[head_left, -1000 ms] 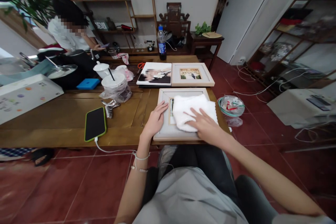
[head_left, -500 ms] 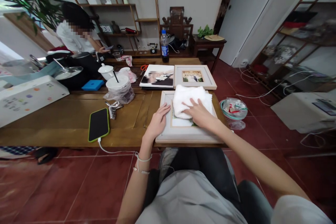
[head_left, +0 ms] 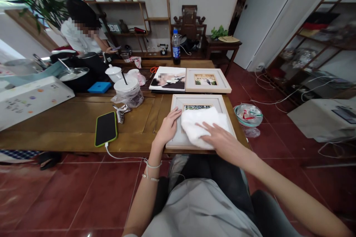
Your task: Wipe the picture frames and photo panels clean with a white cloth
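Observation:
A pale wooden picture frame (head_left: 176,142) lies flat at the near edge of the wooden table (head_left: 69,122). My left hand (head_left: 167,127) rests open on the frame's left border, fingers flat. My right hand (head_left: 219,139) presses flat on a folded white cloth (head_left: 198,124) that covers the lower part of the frame's glass. The top strip of the photo (head_left: 197,107) shows above the cloth.
Behind lie a second framed photo (head_left: 207,80) and a photo book (head_left: 168,79). A green-cased phone (head_left: 105,128) charges on the left, near a lidded cup in a plastic bag (head_left: 126,90). A small bin (head_left: 248,114) stands on the floor right. Another person (head_left: 80,31) sits at the far left.
My right hand has pulled the cloth back from the far part of the frame toward me. The top of the photo now shows. My left hand has stayed on the frame's left edge.

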Tool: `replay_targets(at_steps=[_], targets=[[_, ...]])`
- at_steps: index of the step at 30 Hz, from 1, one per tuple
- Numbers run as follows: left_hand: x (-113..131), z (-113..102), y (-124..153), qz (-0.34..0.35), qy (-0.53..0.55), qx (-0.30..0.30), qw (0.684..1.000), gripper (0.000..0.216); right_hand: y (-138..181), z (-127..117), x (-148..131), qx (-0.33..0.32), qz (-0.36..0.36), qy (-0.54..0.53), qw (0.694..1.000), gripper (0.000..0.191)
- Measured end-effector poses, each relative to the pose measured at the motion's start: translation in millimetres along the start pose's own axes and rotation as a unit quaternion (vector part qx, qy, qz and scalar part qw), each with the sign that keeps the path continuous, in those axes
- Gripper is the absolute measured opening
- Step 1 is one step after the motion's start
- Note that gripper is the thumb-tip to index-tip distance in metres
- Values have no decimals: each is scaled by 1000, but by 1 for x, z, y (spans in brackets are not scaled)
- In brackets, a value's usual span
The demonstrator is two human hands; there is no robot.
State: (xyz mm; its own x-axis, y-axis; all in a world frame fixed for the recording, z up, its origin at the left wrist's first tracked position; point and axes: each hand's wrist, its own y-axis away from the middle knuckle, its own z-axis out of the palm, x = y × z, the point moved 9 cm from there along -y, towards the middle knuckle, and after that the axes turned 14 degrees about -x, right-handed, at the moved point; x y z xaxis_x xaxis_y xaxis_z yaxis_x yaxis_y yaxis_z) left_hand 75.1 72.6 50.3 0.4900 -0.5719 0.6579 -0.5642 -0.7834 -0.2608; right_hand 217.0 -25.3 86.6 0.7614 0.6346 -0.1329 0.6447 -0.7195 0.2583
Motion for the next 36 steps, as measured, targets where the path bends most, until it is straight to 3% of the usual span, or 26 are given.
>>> replay_targets(at_steps=[5,8,11,15,19,22,25,28,36], targets=[[2,-1,0,5,8,4,1000,44,-35,-21,69,83,110,92,986,60],[3,-2,1,2,9,6,1000,45,-57,-38,82,110,141,134,975,57],[2,-3,1,-10,12,11,1000,45,-78,-37,70,66,141,137,978,53],[-1,-1,1,-10,21,10,1000,45,-84,-22,22,1,121,111,986,46],[-5,1,1,-21,23,2,1000,44,-61,-8,-29,-34,89,118,988,37],[-5,2,1,-27,8,-3,1000,43,-31,-8,-48,-32,34,121,992,32],[-3,3,0,-19,-10,-11,1000,43,-5,-11,-43,-51,-22,84,995,37],[0,5,0,-11,-22,-24,999,43,7,-14,-20,-56,-39,24,997,50],[-1,8,0,-22,-28,-34,999,41,-17,-2,31,28,-14,-3,999,68]])
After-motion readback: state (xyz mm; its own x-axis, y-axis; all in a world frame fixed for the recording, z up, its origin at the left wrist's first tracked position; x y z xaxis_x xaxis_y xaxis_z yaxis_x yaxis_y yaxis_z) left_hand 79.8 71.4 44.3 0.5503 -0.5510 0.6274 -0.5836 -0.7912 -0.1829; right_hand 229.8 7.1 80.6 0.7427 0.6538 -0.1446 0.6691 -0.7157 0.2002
